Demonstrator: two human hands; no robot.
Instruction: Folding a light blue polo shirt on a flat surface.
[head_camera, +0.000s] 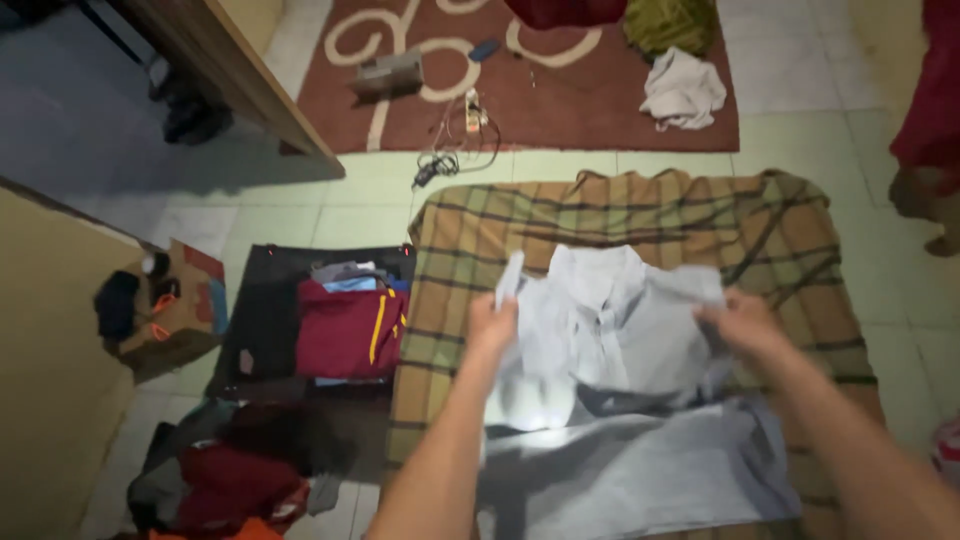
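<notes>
A pale grey-blue shirt (610, 330) lies spread on a brown plaid blanket (640, 215) on the floor, its collar toward the far side. My left hand (492, 325) grips the shirt's left edge and lifts a strip of fabric upward. On the other side, my right hand (745, 322) pinches the raised right sleeve area. The lower part of the shirt (650, 470) rests flat near me, partly behind my forearms.
An open dark suitcase (262, 320) left of the blanket holds a folded maroon garment (350, 335). A heap of clothes (225, 480) lies at lower left. A red patterned rug (560, 95) with cables, a white cloth (683, 90) and a wooden furniture edge (235, 70) lie beyond.
</notes>
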